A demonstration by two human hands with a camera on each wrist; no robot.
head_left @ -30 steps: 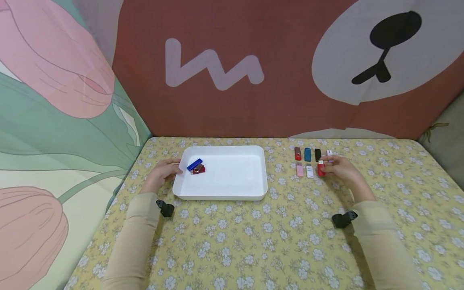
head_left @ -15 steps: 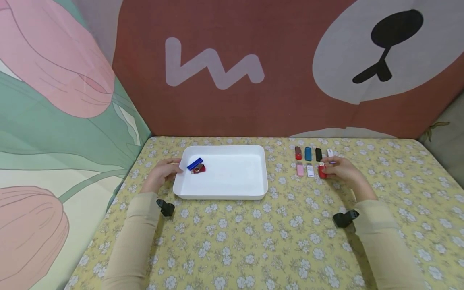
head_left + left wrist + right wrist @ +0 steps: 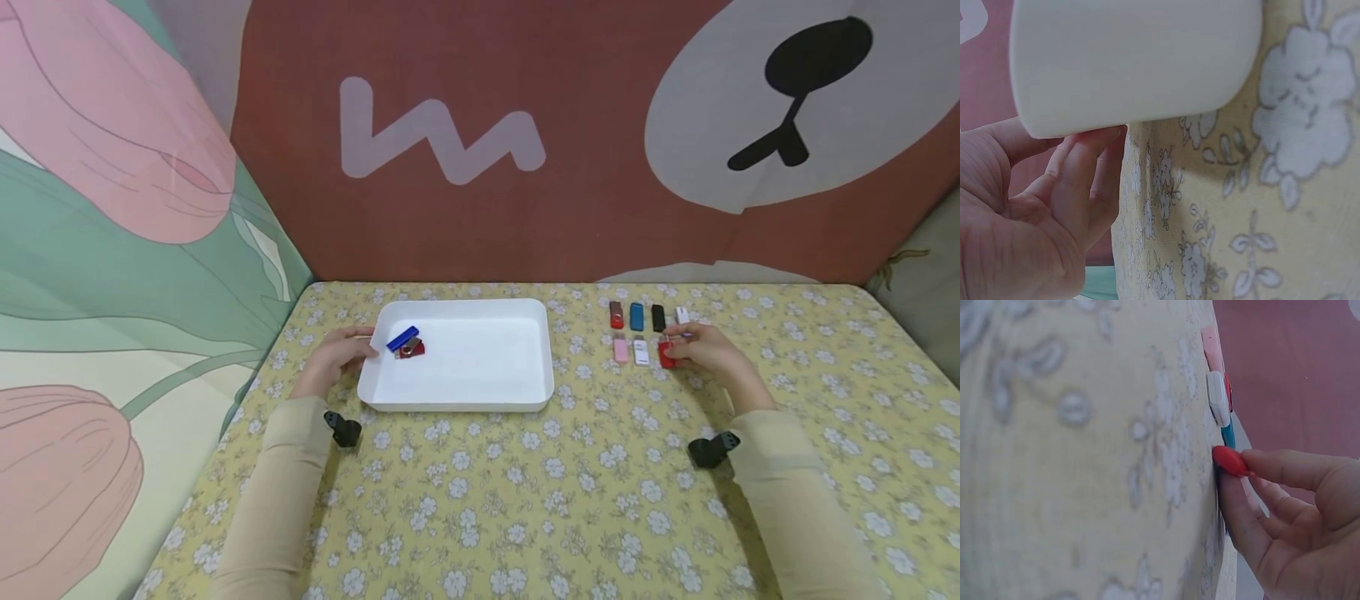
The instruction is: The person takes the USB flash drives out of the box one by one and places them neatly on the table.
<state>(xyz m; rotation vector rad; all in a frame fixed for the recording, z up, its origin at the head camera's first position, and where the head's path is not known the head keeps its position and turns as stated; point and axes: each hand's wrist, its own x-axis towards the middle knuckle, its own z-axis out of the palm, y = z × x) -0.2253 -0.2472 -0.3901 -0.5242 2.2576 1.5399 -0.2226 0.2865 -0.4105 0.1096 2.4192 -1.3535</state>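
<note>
Across a table spread with a yellow floral cloth [image 3: 480,500], a shallow white tray [image 3: 480,362] with rounded corners is sitting on the person's left side. The left hand [image 3: 336,354] is touching the tray's left edge with bent fingers; whether it is gripping the rim, the views are leaving unclear. On the other side, the right hand [image 3: 708,348] is pinching a red stick [image 3: 665,355] between thumb and finger, the two parted only by its thickness.

That USB drive is showing a smooth, bright, rounded body, its plug end pointing away from the person, at the right of the near row. Beside it, a near white stick [image 3: 641,352] and a pink stick [image 3: 620,349] are lying in line. Behind them, a brown-and-red stick [image 3: 617,315], a teal stick [image 3: 637,317], a black stick [image 3: 657,318] and a far white stick [image 3: 682,314], partly covered by the hand, are forming another row.

Inside the tray, near its left end, a blue stick [image 3: 401,339] is lying aslant just beside a dark red stick [image 3: 417,351] with a swivel cover.
</note>
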